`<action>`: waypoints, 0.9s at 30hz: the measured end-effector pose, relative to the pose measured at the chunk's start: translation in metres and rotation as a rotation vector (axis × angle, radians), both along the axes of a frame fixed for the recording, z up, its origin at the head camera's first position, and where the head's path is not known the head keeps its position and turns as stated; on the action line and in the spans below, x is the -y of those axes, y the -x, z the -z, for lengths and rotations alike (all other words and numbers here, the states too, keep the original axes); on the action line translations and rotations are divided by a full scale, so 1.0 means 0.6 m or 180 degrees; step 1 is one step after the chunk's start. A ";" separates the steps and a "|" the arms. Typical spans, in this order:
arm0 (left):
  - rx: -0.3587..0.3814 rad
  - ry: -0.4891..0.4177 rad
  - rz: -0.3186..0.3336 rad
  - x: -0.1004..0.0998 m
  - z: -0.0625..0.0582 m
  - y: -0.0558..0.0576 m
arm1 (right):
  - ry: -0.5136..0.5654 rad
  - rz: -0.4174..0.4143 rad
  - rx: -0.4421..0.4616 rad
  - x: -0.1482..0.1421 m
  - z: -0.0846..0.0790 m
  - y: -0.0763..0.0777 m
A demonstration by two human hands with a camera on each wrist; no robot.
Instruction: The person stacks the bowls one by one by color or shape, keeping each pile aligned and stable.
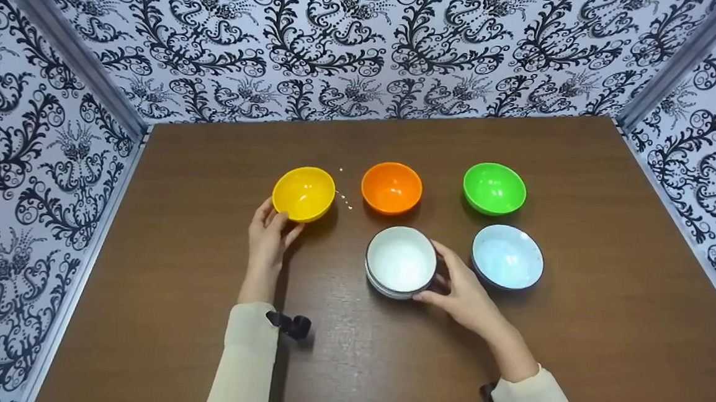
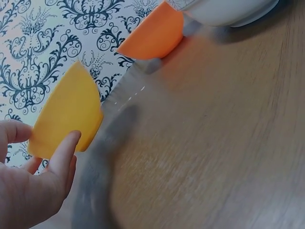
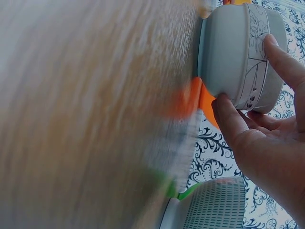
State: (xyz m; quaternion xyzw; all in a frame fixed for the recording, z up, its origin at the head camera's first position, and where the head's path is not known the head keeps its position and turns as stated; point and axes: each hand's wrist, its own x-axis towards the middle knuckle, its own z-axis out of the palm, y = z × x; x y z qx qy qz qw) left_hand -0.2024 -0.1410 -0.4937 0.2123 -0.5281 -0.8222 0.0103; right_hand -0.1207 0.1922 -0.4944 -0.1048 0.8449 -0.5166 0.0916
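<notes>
My left hand (image 1: 267, 236) grips the near left side of a yellow bowl (image 1: 304, 193), its fingers and thumb at the wall. The left wrist view shows the same yellow bowl (image 2: 69, 112) from the side, fingertips against its outside. With my right hand (image 1: 467, 295) I hold a stack of white bowls (image 1: 401, 259) by its right side, thumb at the near edge. In the right wrist view, the stacked white bowls (image 3: 238, 57) carry a band of dark line drawing, and my fingers (image 3: 231, 114) lie along them. Both bowls' mouths face up in the head view.
Behind the stack sits an orange bowl (image 1: 392, 188); a green bowl (image 1: 494, 189) stands at the back right. A pale blue bowl (image 1: 507, 257) is just right of my right hand. Small white marks (image 1: 344, 198) dot the brown table (image 1: 348, 362). Patterned walls (image 1: 367, 52) enclose it.
</notes>
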 end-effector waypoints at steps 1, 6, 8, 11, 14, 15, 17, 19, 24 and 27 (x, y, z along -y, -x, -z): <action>-0.0010 0.0011 0.0019 0.000 -0.001 -0.001 | -0.0002 -0.0006 -0.0002 0.000 0.000 0.000; -0.0062 0.0061 0.0146 -0.004 -0.010 -0.004 | -0.0010 -0.0016 -0.0005 -0.001 0.000 0.001; -0.0086 0.0079 0.0214 -0.006 -0.015 -0.005 | -0.0017 -0.0021 -0.0007 -0.002 0.001 0.001; -0.0147 0.0081 0.0286 -0.010 -0.022 -0.006 | -0.0037 -0.0019 -0.0010 -0.001 0.002 0.001; -0.0236 0.0094 0.0341 -0.013 -0.029 -0.006 | -0.0052 -0.0025 -0.0035 -0.001 0.003 0.001; -0.0267 0.0105 0.0356 -0.015 -0.032 -0.006 | -0.0059 -0.0021 -0.0033 -0.001 0.003 0.001; -0.0315 0.0137 0.0393 -0.016 -0.036 -0.007 | -0.0055 -0.0017 -0.0029 -0.001 0.003 0.000; -0.0339 0.0145 0.0410 -0.018 -0.041 -0.009 | -0.0050 -0.0023 -0.0033 -0.001 0.003 0.000; -0.0344 0.0159 0.0476 -0.024 -0.055 -0.014 | -0.0023 -0.0010 -0.0027 -0.002 0.003 0.000; -0.0339 0.0196 0.0539 -0.027 -0.063 -0.017 | -0.0016 -0.0003 -0.0061 -0.002 0.004 0.000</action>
